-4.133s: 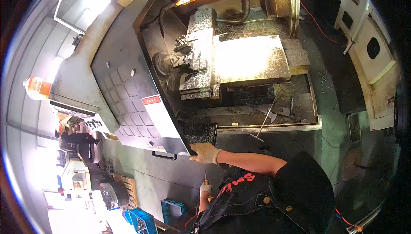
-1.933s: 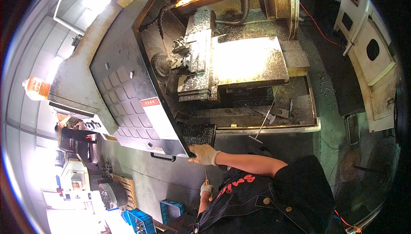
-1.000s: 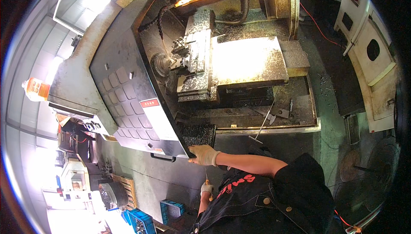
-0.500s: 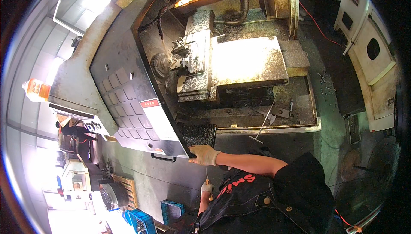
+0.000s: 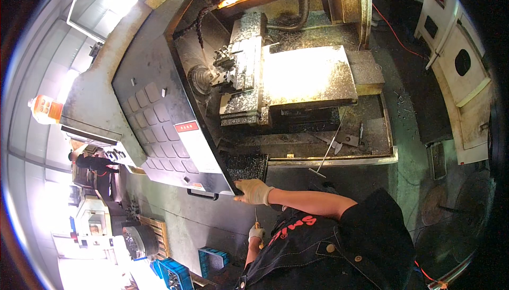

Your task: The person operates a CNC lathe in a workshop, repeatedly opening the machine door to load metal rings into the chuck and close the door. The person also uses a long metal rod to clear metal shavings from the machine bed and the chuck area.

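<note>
My right hand (image 5: 253,192), in a pale work glove, is closed round the lower corner of the lathe's dark sliding door (image 5: 154,107), close to its black handle (image 5: 202,194). Lower down and nearer my body, my gloved left hand (image 5: 256,232) grips a thin rod with a yellowish handle (image 5: 257,225); the rod's far end is hard to make out. Past the door's edge, the lathe's chuck (image 5: 200,80) sits beside a tool post (image 5: 224,59) on the chip-covered carriage (image 5: 241,78). A pale streak of liquid falls from a hose (image 5: 200,30) towards the chuck.
A long T-handled rod (image 5: 328,155) leans against the machine's front sill. A caliper (image 5: 336,146) lies in the bed near it. Blue crates (image 5: 213,261) and a wooden pallet (image 5: 158,236) stand lower left. Another person (image 5: 95,163) is far left; a floor fan (image 5: 436,205) stands right.
Both my hands and the door hold their places. The person far off at the left has shifted posture slightly.
</note>
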Demonstrator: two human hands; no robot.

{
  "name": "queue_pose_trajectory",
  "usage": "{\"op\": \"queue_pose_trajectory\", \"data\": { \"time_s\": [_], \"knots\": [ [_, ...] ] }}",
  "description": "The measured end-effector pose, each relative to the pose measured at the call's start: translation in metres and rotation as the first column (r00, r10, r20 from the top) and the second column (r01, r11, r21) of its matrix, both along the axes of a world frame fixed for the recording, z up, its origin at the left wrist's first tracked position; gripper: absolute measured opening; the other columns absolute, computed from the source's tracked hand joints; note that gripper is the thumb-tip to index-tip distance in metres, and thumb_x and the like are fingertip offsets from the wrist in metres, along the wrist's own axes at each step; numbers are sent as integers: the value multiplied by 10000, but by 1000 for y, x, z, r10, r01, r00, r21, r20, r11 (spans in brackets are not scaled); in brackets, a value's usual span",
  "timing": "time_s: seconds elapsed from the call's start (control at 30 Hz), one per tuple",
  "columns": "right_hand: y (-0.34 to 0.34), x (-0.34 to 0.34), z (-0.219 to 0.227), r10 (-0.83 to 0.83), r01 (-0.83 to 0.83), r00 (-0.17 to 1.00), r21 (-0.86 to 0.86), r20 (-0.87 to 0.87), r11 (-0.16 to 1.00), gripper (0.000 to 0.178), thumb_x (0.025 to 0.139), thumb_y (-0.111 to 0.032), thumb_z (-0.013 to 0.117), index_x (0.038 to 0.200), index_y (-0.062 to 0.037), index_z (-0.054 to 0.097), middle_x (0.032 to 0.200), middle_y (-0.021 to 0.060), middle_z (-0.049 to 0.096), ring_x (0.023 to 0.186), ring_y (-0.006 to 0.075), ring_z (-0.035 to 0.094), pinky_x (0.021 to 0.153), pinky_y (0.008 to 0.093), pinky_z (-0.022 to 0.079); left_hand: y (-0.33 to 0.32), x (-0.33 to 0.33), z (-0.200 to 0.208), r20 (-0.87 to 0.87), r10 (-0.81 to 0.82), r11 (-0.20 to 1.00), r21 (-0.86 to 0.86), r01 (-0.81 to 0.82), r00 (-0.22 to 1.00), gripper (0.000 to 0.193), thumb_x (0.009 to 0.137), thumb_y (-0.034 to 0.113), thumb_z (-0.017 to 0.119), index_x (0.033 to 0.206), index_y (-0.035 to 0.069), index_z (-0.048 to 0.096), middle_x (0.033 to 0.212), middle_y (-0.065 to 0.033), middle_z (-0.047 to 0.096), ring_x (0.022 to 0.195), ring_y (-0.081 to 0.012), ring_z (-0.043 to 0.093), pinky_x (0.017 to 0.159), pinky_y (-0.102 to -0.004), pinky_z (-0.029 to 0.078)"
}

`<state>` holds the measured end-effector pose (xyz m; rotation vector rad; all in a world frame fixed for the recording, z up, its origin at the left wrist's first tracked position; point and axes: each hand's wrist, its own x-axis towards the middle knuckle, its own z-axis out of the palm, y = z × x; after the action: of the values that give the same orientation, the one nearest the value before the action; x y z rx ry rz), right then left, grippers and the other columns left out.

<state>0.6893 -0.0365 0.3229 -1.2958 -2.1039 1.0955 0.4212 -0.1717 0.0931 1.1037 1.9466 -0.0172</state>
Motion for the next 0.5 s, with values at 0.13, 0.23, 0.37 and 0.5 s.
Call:
{"op": "queue_pose_trajectory", "data": {
  "time_s": [0.13, 0.23, 0.37, 0.5],
  "knots": [
    [2, -1, -2, 8, -7, 1000, -22, 20, 1000, 643, 815, -479, 461, 1214, 22, 403, 1217, 188, 460, 1099, 311, 473, 886, 377, 404, 1, 1, 0, 37, 13, 1000, 11, -13, 999, 246, 620, 133, 603, 857, 66, 585, 707, -67, 601, 652, -186, 588, 596, -318, 460],
    [2, 0, -5, -2, 2, 1000, -2, 17, 1000, 639, 814, -478, 463, 1209, 22, 407, 1209, 190, 465, 1090, 312, 481, 879, 380, 408, 3, 1, -6, 50, 3, 1000, 16, -4, 999, 240, 616, 135, 606, 844, 63, 578, 694, -73, 596, 638, -194, 585, 592, -323, 459],
    [0, -1, 0, -8, 8, 1000, 37, 6, 999, 645, 809, -476, 470, 1209, 26, 405, 1200, 201, 471, 1088, 310, 484, 878, 380, 408, -1, -14, -24, 83, 16, 999, 49, -20, 996, 249, 614, 151, 619, 841, 60, 572, 691, -80, 596, 623, -209, 583, 591, -332, 462],
    [1, 1, -1, -14, 14, 1000, 30, 4, 999, 647, 804, -471, 479, 1208, 29, 405, 1194, 210, 473, 1088, 313, 483, 877, 381, 409, 0, -20, -30, 64, 11, 998, 58, -15, 998, 254, 614, 154, 629, 841, 59, 569, 688, -79, 596, 610, -211, 581, 584, -335, 464]
  ]
}}
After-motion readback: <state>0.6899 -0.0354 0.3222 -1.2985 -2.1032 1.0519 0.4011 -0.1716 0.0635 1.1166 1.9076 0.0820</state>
